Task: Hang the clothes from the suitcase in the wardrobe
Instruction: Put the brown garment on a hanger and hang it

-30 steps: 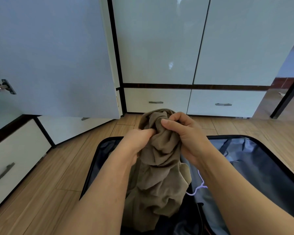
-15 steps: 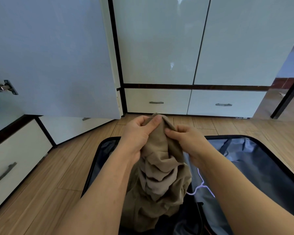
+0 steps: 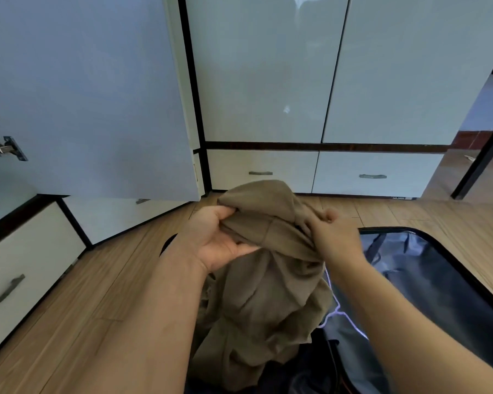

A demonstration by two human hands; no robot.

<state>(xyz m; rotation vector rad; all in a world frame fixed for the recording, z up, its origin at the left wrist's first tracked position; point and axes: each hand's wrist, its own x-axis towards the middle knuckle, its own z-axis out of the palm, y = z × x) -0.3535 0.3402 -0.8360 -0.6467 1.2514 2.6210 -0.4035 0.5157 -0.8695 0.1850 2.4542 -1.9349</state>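
A crumpled olive-brown garment point(image 3: 268, 294) hangs bunched over the open black suitcase point(image 3: 444, 268) on the floor. My left hand point(image 3: 219, 237) grips the garment's upper left folds, palm turned up, thumb on top of the cloth. My right hand point(image 3: 333, 234) pinches the cloth at the upper right, fingers curled into it. A thin white hanger point(image 3: 336, 311) lies in the suitcase just right of the garment, partly hidden by my right forearm. The white wardrobe point(image 3: 268, 81) stands straight ahead with its doors closed there.
An open wardrobe door point(image 3: 91, 95) swings out at the left, with a metal hinge point(image 3: 3, 147) at its edge. Drawers with metal handles point(image 3: 261, 173) run along the bottom. Wooden floor point(image 3: 97, 294) surrounds the suitcase. A dark post point(image 3: 481, 163) stands at the right.
The garment's top has been turned and spread wider. My left hand rolled palm-up and moved left, my right hand shifted right, both still holding the cloth.
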